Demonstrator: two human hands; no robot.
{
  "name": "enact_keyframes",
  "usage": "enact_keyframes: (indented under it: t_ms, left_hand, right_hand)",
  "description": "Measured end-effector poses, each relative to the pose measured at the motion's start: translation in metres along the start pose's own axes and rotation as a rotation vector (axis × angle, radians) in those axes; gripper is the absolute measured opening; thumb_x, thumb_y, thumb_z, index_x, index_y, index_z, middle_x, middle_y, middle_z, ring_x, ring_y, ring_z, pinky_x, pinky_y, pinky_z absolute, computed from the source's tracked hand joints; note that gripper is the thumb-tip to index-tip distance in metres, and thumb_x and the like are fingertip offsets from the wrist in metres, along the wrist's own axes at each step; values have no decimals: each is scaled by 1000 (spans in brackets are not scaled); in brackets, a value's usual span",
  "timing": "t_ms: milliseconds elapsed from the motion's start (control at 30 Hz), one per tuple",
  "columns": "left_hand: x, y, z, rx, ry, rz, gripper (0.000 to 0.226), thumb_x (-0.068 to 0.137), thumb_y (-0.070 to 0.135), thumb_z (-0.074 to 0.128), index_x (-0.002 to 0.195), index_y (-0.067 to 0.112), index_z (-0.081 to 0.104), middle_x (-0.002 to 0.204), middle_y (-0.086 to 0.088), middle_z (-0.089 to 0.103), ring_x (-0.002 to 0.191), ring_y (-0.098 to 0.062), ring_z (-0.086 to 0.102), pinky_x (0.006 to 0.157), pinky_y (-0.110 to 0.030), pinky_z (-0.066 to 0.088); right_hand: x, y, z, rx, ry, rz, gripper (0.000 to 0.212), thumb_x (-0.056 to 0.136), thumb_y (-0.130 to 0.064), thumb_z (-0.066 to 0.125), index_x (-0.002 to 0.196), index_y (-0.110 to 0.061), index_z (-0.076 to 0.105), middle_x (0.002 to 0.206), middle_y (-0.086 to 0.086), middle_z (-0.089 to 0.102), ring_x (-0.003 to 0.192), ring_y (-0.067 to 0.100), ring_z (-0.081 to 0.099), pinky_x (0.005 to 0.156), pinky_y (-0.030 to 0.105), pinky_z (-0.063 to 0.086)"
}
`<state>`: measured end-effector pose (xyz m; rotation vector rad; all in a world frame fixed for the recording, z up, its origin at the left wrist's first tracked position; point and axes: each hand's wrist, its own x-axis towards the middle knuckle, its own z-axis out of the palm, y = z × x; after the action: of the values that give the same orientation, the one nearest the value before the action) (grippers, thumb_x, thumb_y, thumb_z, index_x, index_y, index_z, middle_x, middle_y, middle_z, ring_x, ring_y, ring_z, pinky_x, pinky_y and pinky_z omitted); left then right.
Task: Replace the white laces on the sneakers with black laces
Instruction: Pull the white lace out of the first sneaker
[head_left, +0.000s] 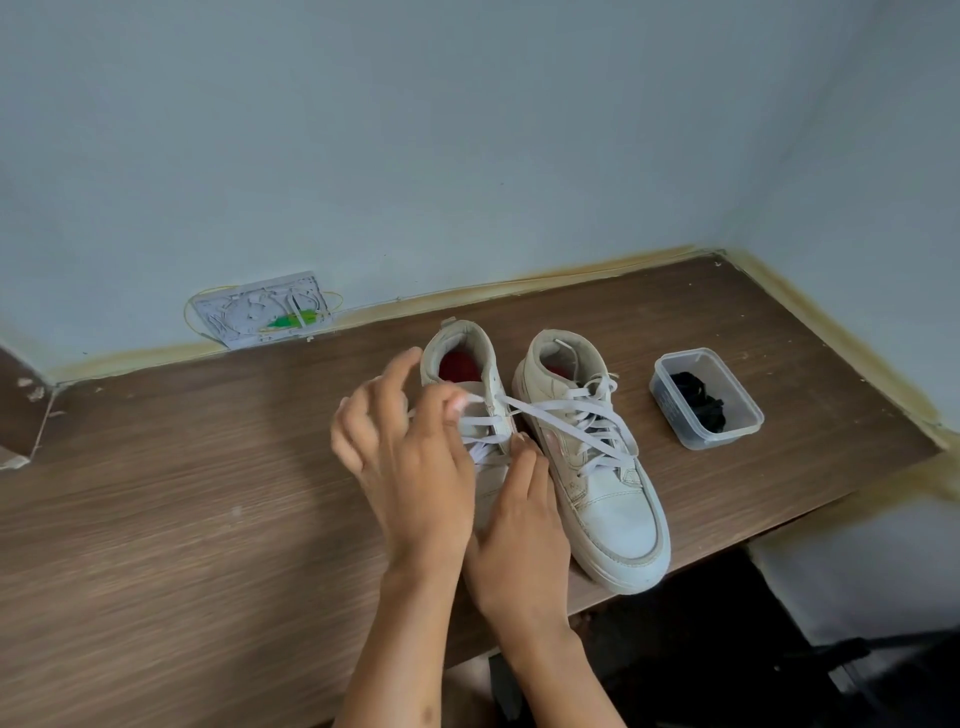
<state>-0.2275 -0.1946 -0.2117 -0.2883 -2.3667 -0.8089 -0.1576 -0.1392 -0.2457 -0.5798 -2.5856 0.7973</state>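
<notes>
Both sneakers (587, 457) near the surface's (208, 519) front edge kept white laces (566, 421); my left hand (410, 467) pinched one, right hand (519, 525) rested straight-fingered. Black laces (698, 400) waited boxed, unused.

Bench (208, 519): brown wood-grain, in your corner.
On it: two white sneakers (597, 467) side by side; clear tub (737, 436) of black laces (698, 400) right of them.

You were in a plain room at home, it seemed: a wood-grain desk (182, 519) pushed into a corner of pale blue painted walls (467, 130), an open cable junction box (265, 309) mounted low.
</notes>
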Motion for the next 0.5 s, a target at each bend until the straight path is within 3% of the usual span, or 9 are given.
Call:
enact_keyframes:
  t_ms: [100,167,333,433,500]
  left_hand:
    - [4,0,-8,-114,266,-136,14,99,18,53,94,20,66,130,1,51,111,-25,43,95,-40,31]
    - [5,1,-11,-125,311,-170,16,100,18,50,96,18,65,129,0,51,111,-23,40,93,-39,31]
    - [7,-4,-8,-74,58,-116,21,99,34,54,118,30,61,147,-2,40,126,-26,33,102,-46,29]
    - [0,-5,0,18,-185,-12,18,95,39,58,110,40,66,156,-2,29,136,-35,26,109,-52,23]
    - [-7,-2,6,38,-251,-33,14,92,34,61,103,41,67,158,-2,26,140,-38,21,111,-57,20]
  right_hand:
    - [0,0,0,-5,17,-5,76,84,-64,46,137,-11,29,134,6,47,128,22,43,102,35,46]
    - [1,-1,1,-17,19,2,78,85,-67,46,137,-12,29,134,6,48,127,22,46,99,37,49]
    - [2,-1,-1,-20,0,0,76,85,-65,49,137,-15,26,134,4,46,127,21,43,101,35,47]
    - [2,-2,-1,-5,-12,-1,71,80,-52,46,136,-12,28,134,7,47,128,23,45,105,34,43]
    - [3,-2,0,-36,35,-8,63,81,-45,45,133,-11,31,131,9,51,124,24,51,102,32,44]
